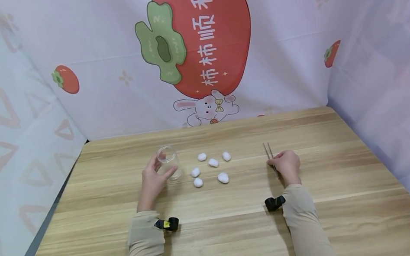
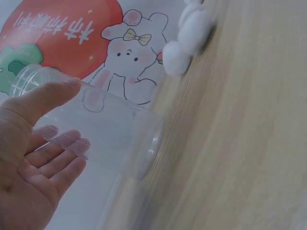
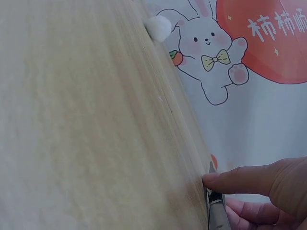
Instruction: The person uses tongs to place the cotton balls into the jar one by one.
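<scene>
Head view: left fingers (image 1: 153, 163) are gripping a likely light jar (image 1: 172, 160) by its upper half; right fingers (image 1: 279, 159) are pinching stiff-looking tweezers (image 1: 271, 153) mid-length.

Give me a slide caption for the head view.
Left hand holds a clear jar, right hand holds tweezers, six white balls between them.
</scene>
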Tool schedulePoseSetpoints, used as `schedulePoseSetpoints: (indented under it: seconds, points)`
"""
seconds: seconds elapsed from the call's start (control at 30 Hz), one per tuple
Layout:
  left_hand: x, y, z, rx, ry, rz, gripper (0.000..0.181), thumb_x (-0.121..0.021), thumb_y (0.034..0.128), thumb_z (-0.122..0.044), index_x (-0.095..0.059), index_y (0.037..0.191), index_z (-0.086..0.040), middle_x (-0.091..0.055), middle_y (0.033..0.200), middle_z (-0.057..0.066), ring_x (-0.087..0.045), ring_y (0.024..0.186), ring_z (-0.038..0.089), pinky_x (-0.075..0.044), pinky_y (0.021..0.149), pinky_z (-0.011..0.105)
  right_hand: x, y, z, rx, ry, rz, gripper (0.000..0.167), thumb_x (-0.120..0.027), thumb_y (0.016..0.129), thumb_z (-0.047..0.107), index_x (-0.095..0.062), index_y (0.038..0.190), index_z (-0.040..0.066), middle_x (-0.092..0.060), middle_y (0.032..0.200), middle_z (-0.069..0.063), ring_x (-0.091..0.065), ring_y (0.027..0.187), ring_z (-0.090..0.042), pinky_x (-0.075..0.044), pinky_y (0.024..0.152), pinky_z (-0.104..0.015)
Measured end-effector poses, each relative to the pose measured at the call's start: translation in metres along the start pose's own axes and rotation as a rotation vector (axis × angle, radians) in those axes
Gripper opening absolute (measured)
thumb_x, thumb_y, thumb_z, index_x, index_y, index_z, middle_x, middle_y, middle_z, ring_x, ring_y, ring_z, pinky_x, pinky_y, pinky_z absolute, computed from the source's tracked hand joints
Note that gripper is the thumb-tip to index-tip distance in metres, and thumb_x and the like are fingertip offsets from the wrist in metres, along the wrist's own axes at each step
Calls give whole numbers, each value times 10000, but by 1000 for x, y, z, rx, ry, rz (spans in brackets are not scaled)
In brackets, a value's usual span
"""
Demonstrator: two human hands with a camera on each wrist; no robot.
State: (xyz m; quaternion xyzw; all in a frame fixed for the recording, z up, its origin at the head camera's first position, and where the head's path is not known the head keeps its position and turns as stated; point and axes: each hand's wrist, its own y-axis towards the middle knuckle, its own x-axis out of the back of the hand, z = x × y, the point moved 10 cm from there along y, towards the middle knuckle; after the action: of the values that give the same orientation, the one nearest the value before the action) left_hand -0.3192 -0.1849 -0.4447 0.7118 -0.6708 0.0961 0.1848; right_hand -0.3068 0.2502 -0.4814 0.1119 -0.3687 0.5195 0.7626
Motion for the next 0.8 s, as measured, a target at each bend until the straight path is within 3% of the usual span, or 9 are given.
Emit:
schedulePoseSetpoints:
  seconds: [0.17,0.4,0.57,0.7,0.8]
  points:
    - [0,0,-1,-2,7,0,742,-792,791,-157,-419,1414,-5,-526,1399,227,-488,1345,361,-396,1202,412,2,0,0,6,-19,-10,212,-725,814,169,-702,899,-25,-706,853,-156,-573,737,-231,-414,555,-205]
    - [1,-1,-1,2,14,-3,743,-789,794,-148,-411,1415,3,-526,1402,220,-493,1341,352,-400,1201,401,1,-2,-1,-4,-29,-1,230,-701,833,182,-701,928,-27,-712,968,-203,-588,802,-272,-459,599,-260]
    - [1,-1,-1,10,12,-2,751,-789,791,-135,-404,1420,9,-520,1405,222,-487,1345,356,-400,1200,400,3,-3,1,7,-16,-6,249,-685,833,174,-700,956,-42,-698,1045,-243,-587,928,-345,-517,752,-388]
    - [1,-2,-1,13,12,-2,758,-791,788,-132,-401,1421,13,-517,1406,224,-485,1347,358,-401,1199,398,4,-4,1,20,-7,5,277,-671,836,178,-701,980,-56,-679,1105,-268,-560,1038,-400,-498,928,-499]
    - [2,-2,-2,14,15,-3,761,-794,788,-149,-404,1421,8,-522,1405,219,-487,1346,355,-400,1200,399,2,-4,0,14,2,29,285,-676,847,193,-698,991,-51,-673,1113,-263,-564,1026,-379,-502,932,-487]
